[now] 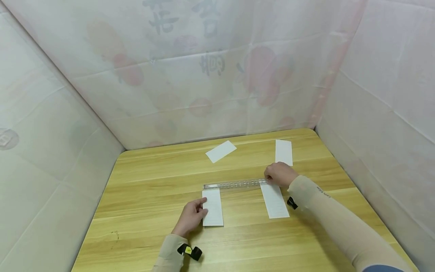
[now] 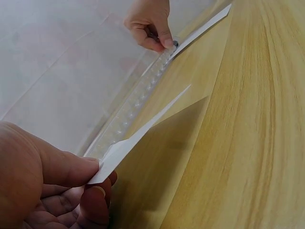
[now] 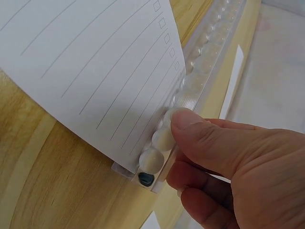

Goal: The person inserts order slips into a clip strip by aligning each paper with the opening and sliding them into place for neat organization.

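Observation:
My left hand (image 1: 190,217) pinches the left edge of a white paper slip (image 1: 214,209) between thumb and fingers; in the left wrist view the slip (image 2: 125,147) rises off the table. A long clear plastic strip with a row of round domes (image 1: 238,184) lies across the tops of two slips. Its right end is pinched by my right hand (image 1: 281,174). Close up in the right wrist view, a dark spot (image 3: 146,179) marks that end of the strip. Beside it lies the second slip (image 1: 276,204), printed with lines and small checkboxes.
Farther back on the wooden table (image 1: 153,196) are a tilted white slip (image 1: 221,151) and another slip (image 1: 284,152) behind my right hand. Pale printed fabric (image 1: 210,94) walls in the back and both sides. Straps with dark mounts circle both wrists.

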